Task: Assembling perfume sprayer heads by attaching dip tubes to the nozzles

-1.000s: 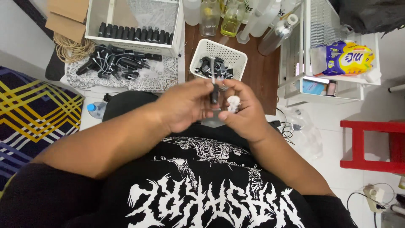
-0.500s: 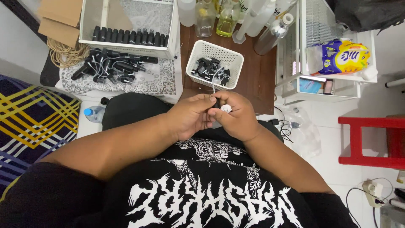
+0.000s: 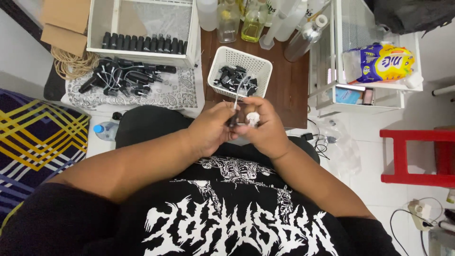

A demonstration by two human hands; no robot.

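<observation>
Head view, looking straight down over a black printed shirt point(image 3: 227, 223) at two bare hands brought together above the lap. Left hand point(image 3: 211, 129) curled, fingers pinched shut around a small dark bottle point(image 3: 232, 121), mostly hidden in the grip. Right hand point(image 3: 265, 125) curled too, thumb and fingertips closed on a small white cap point(image 3: 252, 118) with a thin white tube point(image 3: 238, 91) rising from it toward the far side. Cap and bottle touching or nearly so; cannot tell which. Both held between the hands, near the body, just this side of a white basket point(image 3: 261, 64).

Basket on a brown table point(image 3: 289, 95), loosely filled with small black pieces point(image 3: 234, 78). Beyond it, at the far edge, several clear bottles point(image 3: 227, 19), one with yellowish liquid point(image 3: 250, 23), and a tall clear bottle lying tilted point(image 3: 305, 35). Far left, a white crate point(image 3: 142, 50) with a row of black bottles point(image 3: 142, 42) standing along its near wall. Just near of that, a patterned cloth point(image 3: 180, 95) with a loose heap of black bottles and white tubes point(image 3: 118, 76). Coil of tan cord point(image 3: 71, 66) and brown cardboard point(image 3: 64, 23) at the far left. Small water bottle with a blue cap point(image 3: 106, 131) lying near the left forearm. Blanket with yellow and white stripes point(image 3: 38, 137) at the left edge. On the right, a white wire rack point(image 3: 369, 90) with a yellow and blue packet point(image 3: 379, 61) on top, a red stool point(image 3: 417, 156) further right, cables on the white floor point(image 3: 422, 213).
</observation>
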